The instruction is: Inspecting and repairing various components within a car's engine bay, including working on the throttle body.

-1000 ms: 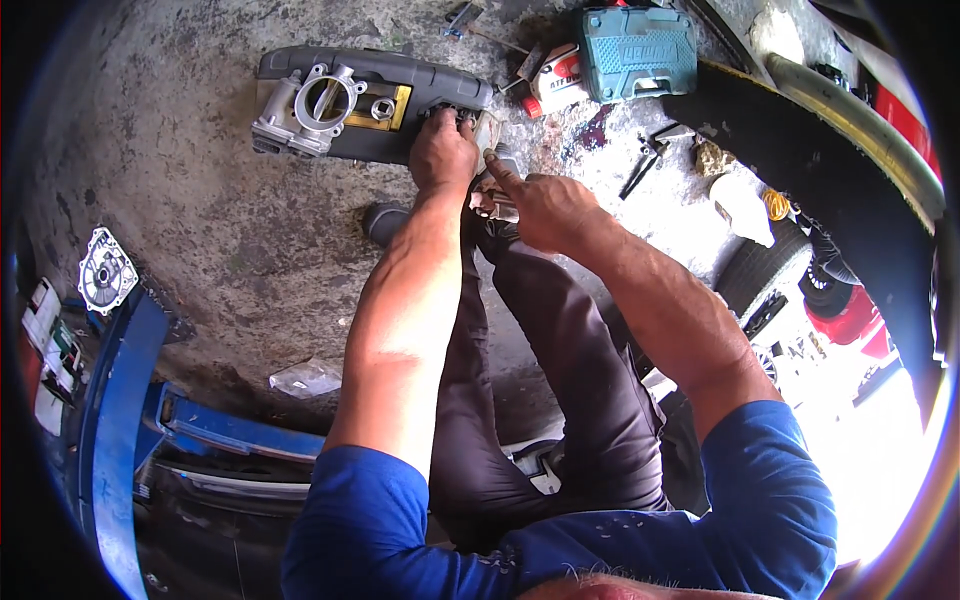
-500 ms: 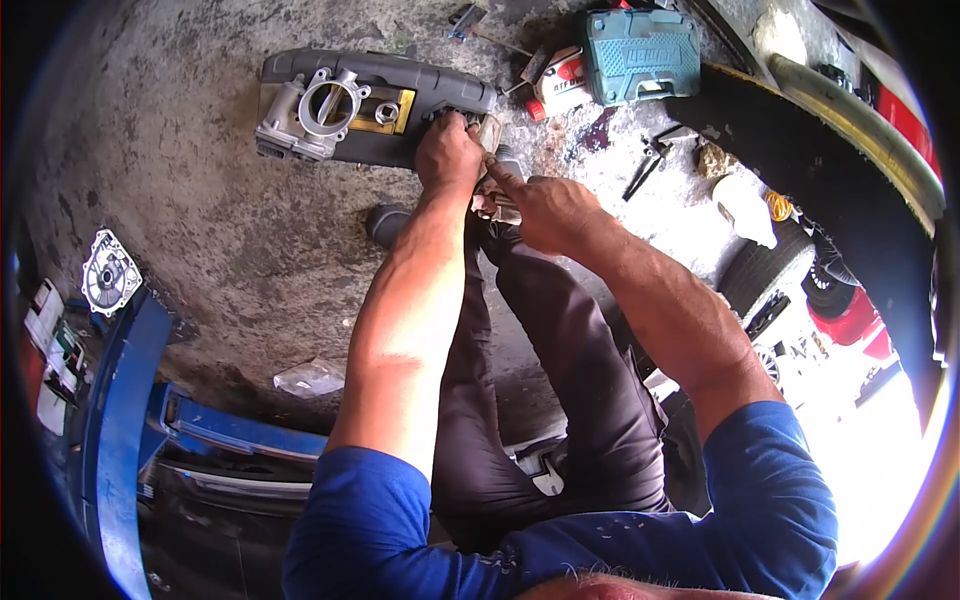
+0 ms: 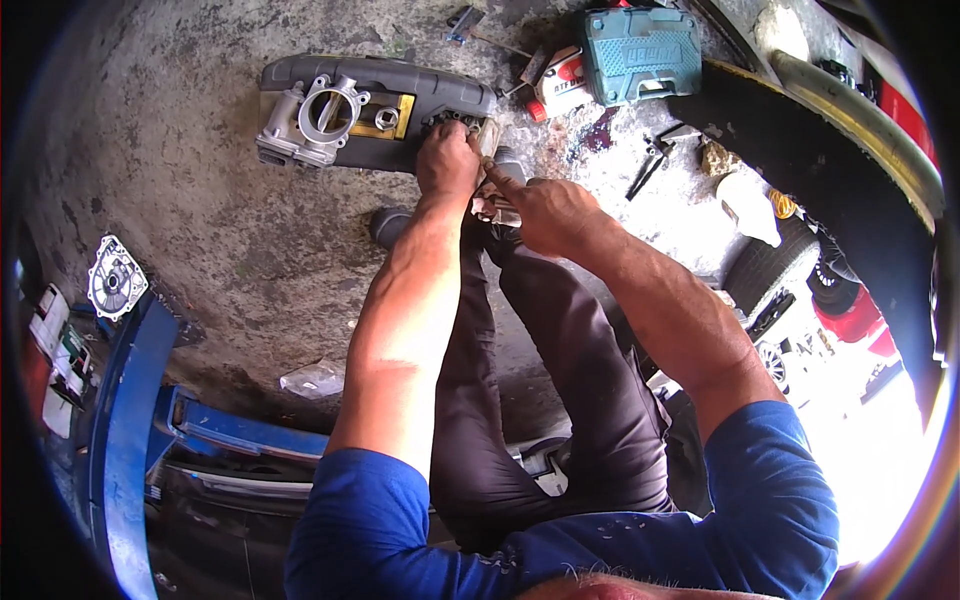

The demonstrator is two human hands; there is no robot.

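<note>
My left hand (image 3: 447, 160) has its fingers curled at the right end of a long black plastic part (image 3: 375, 150); what they grip is hidden. A silver throttle body (image 3: 310, 135) and a small metal ring (image 3: 387, 118) rest on that part. My right hand (image 3: 550, 215) reaches in from the right, index finger stretched toward my left thumb, other fingers curled over a pale, grimy metallic piece (image 3: 490, 208) that I cannot identify. Both hands are close together above my shoes, just below the black part's right end.
A teal tool case (image 3: 643, 55), a white bottle with red cap (image 3: 565, 80) and a black tool (image 3: 645, 170) lie beyond my hands. A blue steel lift arm (image 3: 135, 420) and a round metal housing (image 3: 117, 280) are at left; a tire (image 3: 765, 260) and black panel (image 3: 810, 140) at right.
The view has shifted slightly, with the floor items a little lower in the picture. My left hand has dropped slightly with its fingers still curled; my right hand is nearly unmoved.
</note>
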